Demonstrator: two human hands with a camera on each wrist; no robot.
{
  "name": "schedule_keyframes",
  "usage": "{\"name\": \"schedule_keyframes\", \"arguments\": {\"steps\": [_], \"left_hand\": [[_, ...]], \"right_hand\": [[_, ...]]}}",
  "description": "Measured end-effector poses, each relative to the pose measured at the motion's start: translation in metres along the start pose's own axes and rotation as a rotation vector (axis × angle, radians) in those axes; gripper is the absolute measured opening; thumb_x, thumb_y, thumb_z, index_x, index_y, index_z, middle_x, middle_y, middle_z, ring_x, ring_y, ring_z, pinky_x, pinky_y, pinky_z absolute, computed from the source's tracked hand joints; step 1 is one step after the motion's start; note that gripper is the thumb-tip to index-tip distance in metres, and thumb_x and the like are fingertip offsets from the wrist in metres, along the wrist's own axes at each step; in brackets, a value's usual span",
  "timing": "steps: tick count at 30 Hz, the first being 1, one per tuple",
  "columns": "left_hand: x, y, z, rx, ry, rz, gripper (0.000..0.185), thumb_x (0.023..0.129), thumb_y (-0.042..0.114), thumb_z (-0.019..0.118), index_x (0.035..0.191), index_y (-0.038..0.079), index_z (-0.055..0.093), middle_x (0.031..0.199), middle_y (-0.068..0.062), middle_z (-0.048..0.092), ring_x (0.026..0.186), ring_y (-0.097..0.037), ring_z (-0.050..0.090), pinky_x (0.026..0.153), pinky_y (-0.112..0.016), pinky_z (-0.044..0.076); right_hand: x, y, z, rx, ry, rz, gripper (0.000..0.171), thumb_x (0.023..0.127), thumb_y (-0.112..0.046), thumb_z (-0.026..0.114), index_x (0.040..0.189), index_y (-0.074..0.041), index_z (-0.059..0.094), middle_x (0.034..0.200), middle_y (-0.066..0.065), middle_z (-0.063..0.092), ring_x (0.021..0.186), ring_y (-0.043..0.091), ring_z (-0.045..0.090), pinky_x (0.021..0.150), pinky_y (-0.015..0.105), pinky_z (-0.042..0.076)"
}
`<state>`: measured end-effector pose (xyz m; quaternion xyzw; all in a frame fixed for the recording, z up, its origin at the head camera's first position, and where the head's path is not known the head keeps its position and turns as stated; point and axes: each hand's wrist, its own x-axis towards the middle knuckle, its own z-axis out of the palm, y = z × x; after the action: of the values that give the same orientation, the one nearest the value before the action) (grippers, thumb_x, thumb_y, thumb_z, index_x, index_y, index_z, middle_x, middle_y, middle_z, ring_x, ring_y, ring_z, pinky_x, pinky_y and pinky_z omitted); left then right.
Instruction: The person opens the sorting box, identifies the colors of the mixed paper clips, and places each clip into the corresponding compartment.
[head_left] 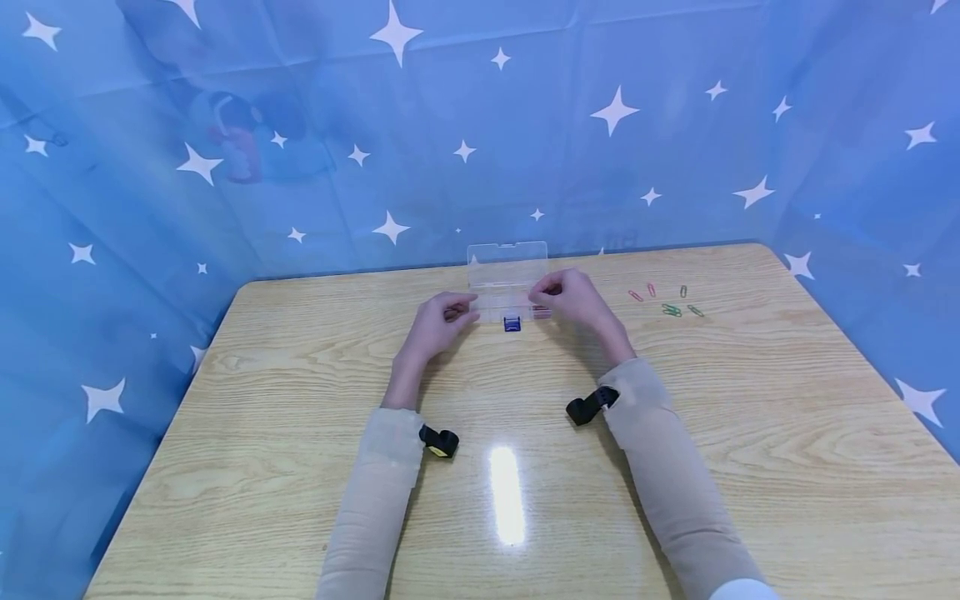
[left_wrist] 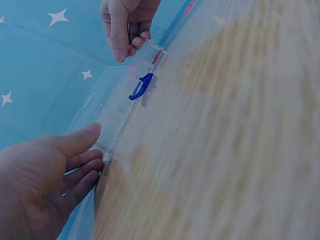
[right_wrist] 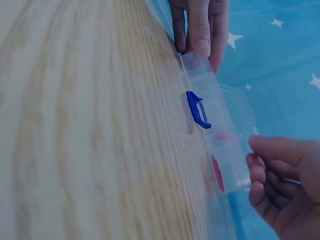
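A small clear plastic box [head_left: 501, 305] with a blue latch [head_left: 512, 324] stands on the wooden table [head_left: 300, 392], its lid [head_left: 507, 260] raised toward the back. My left hand [head_left: 442, 321] grips the box's left end, thumb on top and fingers curled against the end wall [left_wrist: 102, 150]. At the opposite end my right hand [head_left: 570, 296] pinches the box between thumb and curled fingers [right_wrist: 260, 172]. A red paper clip [right_wrist: 217, 172] lies inside the box near the right end. The latch [left_wrist: 141, 86] hangs loose at the front wall.
Several loose paper clips [head_left: 667, 302], red and green, lie on the table right of the box. A blue star-printed cloth [head_left: 480, 125] walls in the table at the back and both sides. Bare wood stretches in front of the box.
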<state>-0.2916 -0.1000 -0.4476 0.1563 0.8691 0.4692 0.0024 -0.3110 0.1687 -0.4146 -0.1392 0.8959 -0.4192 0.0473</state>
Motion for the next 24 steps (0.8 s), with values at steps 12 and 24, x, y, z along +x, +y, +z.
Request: {"name": "schedule_keyframes", "arguments": {"steps": [12, 24], "left_hand": [[-0.0010, -0.0004, -0.0007, -0.004, 0.008, 0.003, 0.038, 0.098, 0.019, 0.070, 0.134, 0.006, 0.066, 0.120, -0.011, 0.066, 0.116, -0.025, 0.062, 0.102, -0.033, 0.052], [0.0003, 0.0002, -0.0007, -0.004, -0.002, -0.008, 0.038, 0.098, 0.019, 0.070, 0.134, 0.007, 0.066, 0.120, -0.010, 0.066, 0.115, -0.024, 0.062, 0.103, -0.034, 0.052]], "right_hand": [[-0.0004, 0.0010, -0.0018, 0.010, -0.014, 0.011, 0.021, 0.101, -0.023, 0.065, 0.106, -0.005, 0.075, 0.102, 0.010, 0.071, 0.090, 0.025, 0.063, 0.079, 0.038, 0.052], [-0.0043, 0.0016, -0.0077, 0.000, -0.014, 0.011, 0.023, 0.101, -0.025, 0.065, 0.110, -0.007, 0.074, 0.104, 0.009, 0.069, 0.090, 0.024, 0.061, 0.078, 0.036, 0.052]]}}
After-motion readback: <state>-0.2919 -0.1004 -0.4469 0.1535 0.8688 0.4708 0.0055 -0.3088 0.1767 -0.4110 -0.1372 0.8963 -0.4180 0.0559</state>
